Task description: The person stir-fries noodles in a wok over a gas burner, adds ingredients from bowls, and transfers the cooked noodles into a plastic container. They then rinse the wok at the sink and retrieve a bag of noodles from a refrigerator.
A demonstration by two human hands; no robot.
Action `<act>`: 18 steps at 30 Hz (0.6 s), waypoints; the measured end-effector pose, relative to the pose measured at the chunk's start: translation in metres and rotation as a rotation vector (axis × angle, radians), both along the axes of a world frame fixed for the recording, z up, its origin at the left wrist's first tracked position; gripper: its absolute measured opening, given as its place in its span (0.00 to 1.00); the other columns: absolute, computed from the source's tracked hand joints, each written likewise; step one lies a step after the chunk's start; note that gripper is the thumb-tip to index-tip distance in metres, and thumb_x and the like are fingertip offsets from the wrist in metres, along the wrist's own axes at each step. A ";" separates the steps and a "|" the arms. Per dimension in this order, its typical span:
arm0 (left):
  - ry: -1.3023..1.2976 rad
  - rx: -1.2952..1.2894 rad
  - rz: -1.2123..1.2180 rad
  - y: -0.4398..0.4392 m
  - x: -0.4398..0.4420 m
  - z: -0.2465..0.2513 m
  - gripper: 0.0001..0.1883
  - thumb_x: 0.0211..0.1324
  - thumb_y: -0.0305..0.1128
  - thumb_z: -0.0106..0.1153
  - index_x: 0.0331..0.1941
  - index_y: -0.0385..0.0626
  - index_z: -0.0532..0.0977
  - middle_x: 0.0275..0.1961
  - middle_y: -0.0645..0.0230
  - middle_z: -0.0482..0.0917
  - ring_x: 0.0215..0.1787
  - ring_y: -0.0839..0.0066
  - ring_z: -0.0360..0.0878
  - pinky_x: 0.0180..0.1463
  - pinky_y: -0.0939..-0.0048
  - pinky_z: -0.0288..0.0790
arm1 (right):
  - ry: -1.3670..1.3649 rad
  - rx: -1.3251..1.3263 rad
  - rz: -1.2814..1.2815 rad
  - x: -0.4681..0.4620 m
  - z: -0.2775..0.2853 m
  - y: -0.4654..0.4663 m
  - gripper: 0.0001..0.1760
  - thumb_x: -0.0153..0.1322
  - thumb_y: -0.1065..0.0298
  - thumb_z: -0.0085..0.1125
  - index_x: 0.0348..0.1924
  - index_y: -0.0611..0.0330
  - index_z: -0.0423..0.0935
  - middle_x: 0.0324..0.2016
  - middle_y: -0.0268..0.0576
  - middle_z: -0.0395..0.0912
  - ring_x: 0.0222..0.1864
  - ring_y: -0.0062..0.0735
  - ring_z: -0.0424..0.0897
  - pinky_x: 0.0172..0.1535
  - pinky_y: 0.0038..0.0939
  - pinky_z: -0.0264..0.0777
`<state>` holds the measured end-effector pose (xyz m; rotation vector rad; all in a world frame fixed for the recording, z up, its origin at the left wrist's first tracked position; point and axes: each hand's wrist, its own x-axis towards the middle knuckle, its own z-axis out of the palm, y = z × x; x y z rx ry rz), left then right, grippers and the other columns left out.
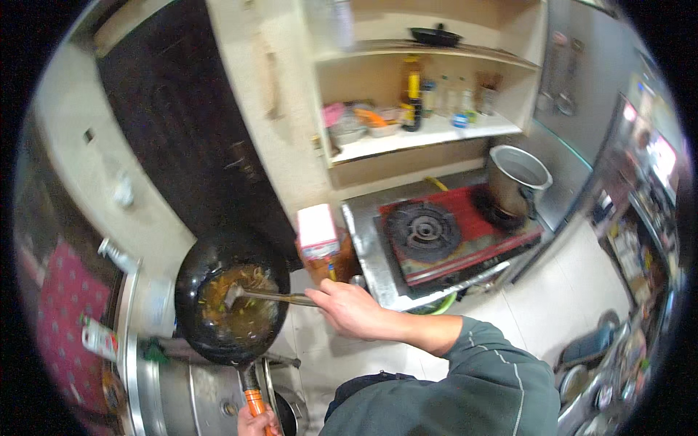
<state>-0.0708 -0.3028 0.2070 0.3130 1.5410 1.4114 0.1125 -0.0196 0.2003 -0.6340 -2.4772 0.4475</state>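
My left hand (256, 423) grips the orange handle (254, 402) of a black wok (191, 297) near the bottom of the view. Brown liquid with noodle-like strands and green bits (245, 313) pools inside the wok. A metal spatula (272, 296) reaches into that food, and my right hand (349, 308) is closed around its handle. The wok is held up in the air beside a stainless steel sink (210, 400), off the stove.
A red two-burner gas stove (463, 240) has a metal pot (512, 182) on its right burner. Above are shelves (485, 128) with bottles and bowls. A white-topped carton (318, 231) stands left of the stove. A dark door (174, 109) is behind the wok.
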 end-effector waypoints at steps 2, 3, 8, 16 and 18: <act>-0.056 0.023 -0.127 0.028 -0.004 0.000 0.12 0.57 0.24 0.52 0.46 0.44 0.69 0.21 0.72 0.71 0.15 0.81 0.68 0.15 0.79 0.64 | 0.029 -0.103 -0.083 0.033 0.002 0.004 0.24 0.67 0.72 0.60 0.58 0.62 0.73 0.40 0.51 0.73 0.42 0.54 0.78 0.46 0.46 0.75; -0.103 0.047 -0.193 0.040 -0.012 -0.005 0.10 0.57 0.24 0.53 0.43 0.44 0.70 0.21 0.72 0.70 0.15 0.81 0.68 0.16 0.78 0.65 | 0.030 -0.119 -0.169 0.045 0.001 0.002 0.28 0.66 0.72 0.62 0.60 0.62 0.72 0.41 0.51 0.74 0.43 0.54 0.78 0.47 0.45 0.75; -0.142 0.010 -0.618 0.127 -0.023 -0.040 0.09 0.61 0.27 0.59 0.43 0.44 0.69 0.23 0.72 0.70 0.19 0.79 0.69 0.19 0.76 0.67 | 0.238 -0.151 -0.417 0.131 -0.011 -0.020 0.33 0.65 0.72 0.66 0.63 0.65 0.69 0.47 0.53 0.74 0.51 0.53 0.77 0.52 0.42 0.75; -0.296 -0.078 -1.099 0.293 -0.002 -0.093 0.10 0.62 0.30 0.59 0.45 0.49 0.69 0.24 0.75 0.67 0.21 0.79 0.65 0.22 0.75 0.64 | 0.306 -0.121 -1.167 0.199 -0.038 -0.137 0.35 0.68 0.69 0.65 0.67 0.62 0.64 0.58 0.54 0.70 0.55 0.52 0.76 0.59 0.40 0.73; -0.393 -0.069 -1.180 0.334 0.005 -0.112 0.08 0.64 0.34 0.59 0.41 0.49 0.69 0.24 0.75 0.66 0.22 0.78 0.65 0.24 0.73 0.64 | 0.289 -0.173 -1.359 0.204 -0.058 -0.164 0.30 0.70 0.67 0.64 0.63 0.63 0.68 0.55 0.53 0.73 0.53 0.51 0.77 0.57 0.41 0.73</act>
